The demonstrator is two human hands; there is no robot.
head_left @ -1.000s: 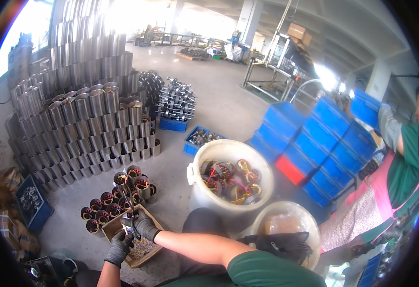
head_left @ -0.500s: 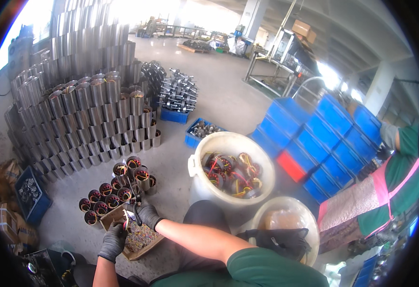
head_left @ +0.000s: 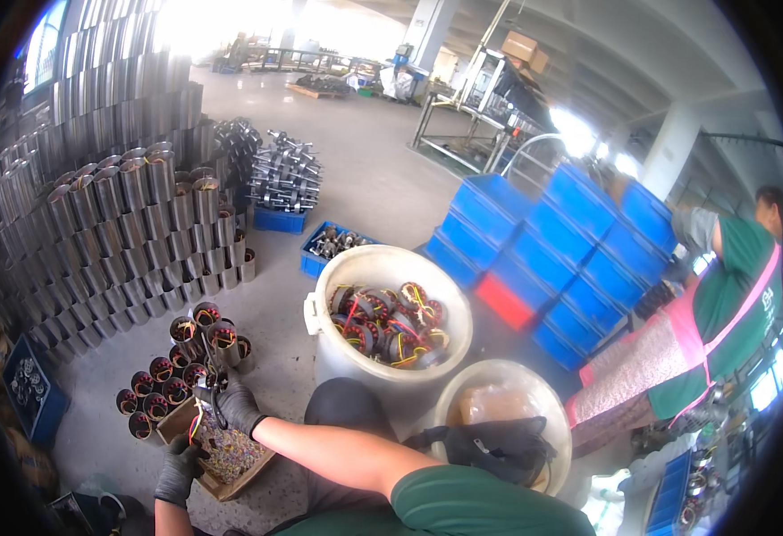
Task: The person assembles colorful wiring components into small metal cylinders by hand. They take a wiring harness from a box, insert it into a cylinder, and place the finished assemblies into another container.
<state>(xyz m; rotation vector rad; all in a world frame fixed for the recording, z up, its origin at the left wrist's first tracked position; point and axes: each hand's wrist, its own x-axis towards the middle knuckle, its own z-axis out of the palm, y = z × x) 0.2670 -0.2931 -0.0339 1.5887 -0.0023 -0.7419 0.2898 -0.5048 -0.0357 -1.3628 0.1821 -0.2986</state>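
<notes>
Over a shallow box [head_left: 257,468] of small multicoloured clippings, both my hands wear grey gloves. My right hand [head_left: 239,408] is closed around a pliers-like hand tool [head_left: 215,413] with dark curved handles; its exact kind is hard to make out. Lower and to the left, my left hand [head_left: 179,470] pinches a few thin coloured wires [head_left: 197,423], red, yellow and white, just beside the tool. What the wires join to is unclear. Beyond the box stand several short metal cylinders [head_left: 174,390] with red and black windings inside.
A white tub [head_left: 314,314] of wound motor parts stands ahead, beside another tub [head_left: 563,447] with a dark cloth and plastic-wrapped pack. Stacked steel tubes [head_left: 132,192] rise at left. Blue crates [head_left: 575,214] stand at right, near a person in a pink apron [head_left: 646,362].
The whole view has shifted, so the scene sits further left and more of the other person shows. My left hand has drawn a little down from my right hand, exposing the coloured wires.
</notes>
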